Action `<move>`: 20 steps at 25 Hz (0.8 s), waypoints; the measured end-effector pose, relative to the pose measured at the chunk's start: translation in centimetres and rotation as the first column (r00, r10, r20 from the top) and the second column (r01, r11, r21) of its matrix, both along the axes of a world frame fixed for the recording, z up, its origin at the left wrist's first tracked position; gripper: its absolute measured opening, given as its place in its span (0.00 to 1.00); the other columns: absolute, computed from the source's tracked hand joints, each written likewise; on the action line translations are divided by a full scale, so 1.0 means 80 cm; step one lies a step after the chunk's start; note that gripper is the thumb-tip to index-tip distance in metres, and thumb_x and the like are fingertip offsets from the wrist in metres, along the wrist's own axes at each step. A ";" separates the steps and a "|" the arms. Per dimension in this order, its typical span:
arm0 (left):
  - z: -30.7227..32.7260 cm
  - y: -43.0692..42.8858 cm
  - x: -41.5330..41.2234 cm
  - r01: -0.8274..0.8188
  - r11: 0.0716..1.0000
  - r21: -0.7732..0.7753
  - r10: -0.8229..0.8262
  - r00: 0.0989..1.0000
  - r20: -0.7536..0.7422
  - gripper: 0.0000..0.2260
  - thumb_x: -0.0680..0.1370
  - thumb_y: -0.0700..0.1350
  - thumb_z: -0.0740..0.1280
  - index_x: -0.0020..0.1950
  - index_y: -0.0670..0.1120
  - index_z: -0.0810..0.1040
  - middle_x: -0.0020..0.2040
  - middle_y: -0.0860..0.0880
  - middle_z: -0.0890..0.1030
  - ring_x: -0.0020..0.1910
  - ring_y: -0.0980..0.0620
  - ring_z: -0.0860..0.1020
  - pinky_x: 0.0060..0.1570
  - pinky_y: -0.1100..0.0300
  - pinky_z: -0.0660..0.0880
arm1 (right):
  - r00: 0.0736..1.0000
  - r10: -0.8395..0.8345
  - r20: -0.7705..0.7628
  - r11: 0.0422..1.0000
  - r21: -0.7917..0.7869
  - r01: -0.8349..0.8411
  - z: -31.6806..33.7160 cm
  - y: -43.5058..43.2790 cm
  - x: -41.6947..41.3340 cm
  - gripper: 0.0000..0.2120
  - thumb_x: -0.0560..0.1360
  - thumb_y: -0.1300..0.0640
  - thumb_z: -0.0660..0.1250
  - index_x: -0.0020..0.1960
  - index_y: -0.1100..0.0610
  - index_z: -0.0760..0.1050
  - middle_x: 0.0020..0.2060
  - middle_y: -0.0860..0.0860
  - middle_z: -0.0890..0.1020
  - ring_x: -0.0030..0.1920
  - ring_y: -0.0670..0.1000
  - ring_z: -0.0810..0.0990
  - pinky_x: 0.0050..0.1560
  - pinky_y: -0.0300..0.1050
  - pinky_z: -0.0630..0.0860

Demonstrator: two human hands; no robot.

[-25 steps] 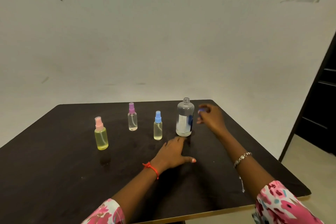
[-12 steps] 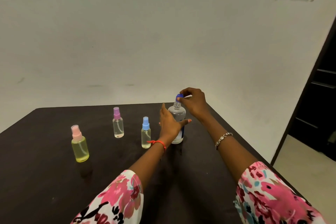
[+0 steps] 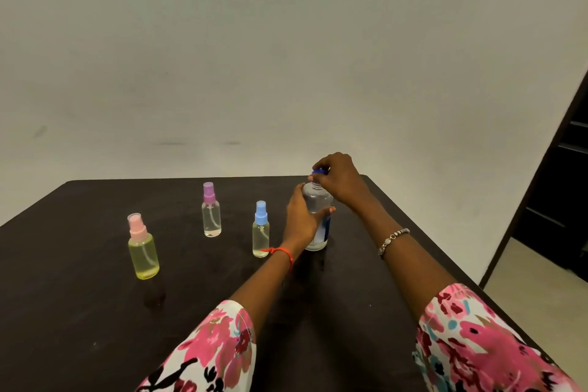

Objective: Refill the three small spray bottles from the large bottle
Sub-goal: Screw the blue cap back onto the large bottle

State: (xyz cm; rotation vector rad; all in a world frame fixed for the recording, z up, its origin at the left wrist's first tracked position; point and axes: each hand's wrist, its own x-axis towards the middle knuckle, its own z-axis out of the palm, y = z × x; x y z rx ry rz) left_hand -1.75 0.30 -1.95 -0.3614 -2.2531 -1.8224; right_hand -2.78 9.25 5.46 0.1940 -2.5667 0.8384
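The left hand, its fingers open a moment earlier, gripped the large clear plastic bottle, upright with its neck up, far right on the dark bench; the right hand fingers pinched a small blue cap at its neck.

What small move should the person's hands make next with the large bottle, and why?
Probably the right hand should twist the blue cap down onto the large bottle while the left hand steadies it. The cap sits high on the neck, pinched by the fingers, and the pink-topped sprayer, purple-topped sprayer and blue-topped sprayer stand closed, holding liquid.
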 end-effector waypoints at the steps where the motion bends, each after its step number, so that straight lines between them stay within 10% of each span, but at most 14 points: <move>1: 0.000 -0.001 0.000 0.007 1.000 -0.002 -0.007 1.000 0.004 0.29 0.70 0.42 0.72 0.68 0.43 0.64 0.66 0.43 0.72 0.64 0.46 0.71 0.57 0.64 0.66 | 1.000 -0.021 -0.012 1.000 0.010 0.021 -0.003 -0.002 -0.002 0.13 0.71 0.57 0.70 0.52 0.65 0.78 0.51 0.61 0.80 0.50 0.55 0.78 0.46 0.39 0.70; 13: 0.000 -0.003 -0.001 0.027 0.999 -0.028 -0.027 0.999 0.022 0.30 0.71 0.42 0.72 0.69 0.45 0.62 0.66 0.42 0.72 0.65 0.45 0.71 0.63 0.56 0.69 | 0.992 0.040 0.122 0.999 -0.010 -0.039 0.005 0.008 0.007 0.24 0.70 0.53 0.71 0.64 0.58 0.70 0.58 0.59 0.77 0.53 0.56 0.75 0.51 0.44 0.73; 20: -0.001 -0.001 -0.003 0.014 0.999 -0.051 -0.013 1.000 0.022 0.30 0.71 0.43 0.72 0.69 0.44 0.62 0.67 0.43 0.71 0.66 0.45 0.70 0.61 0.58 0.68 | 0.994 0.009 0.111 0.999 0.043 -0.014 0.000 0.010 0.002 0.15 0.71 0.55 0.70 0.50 0.67 0.76 0.40 0.57 0.76 0.39 0.51 0.74 0.33 0.34 0.66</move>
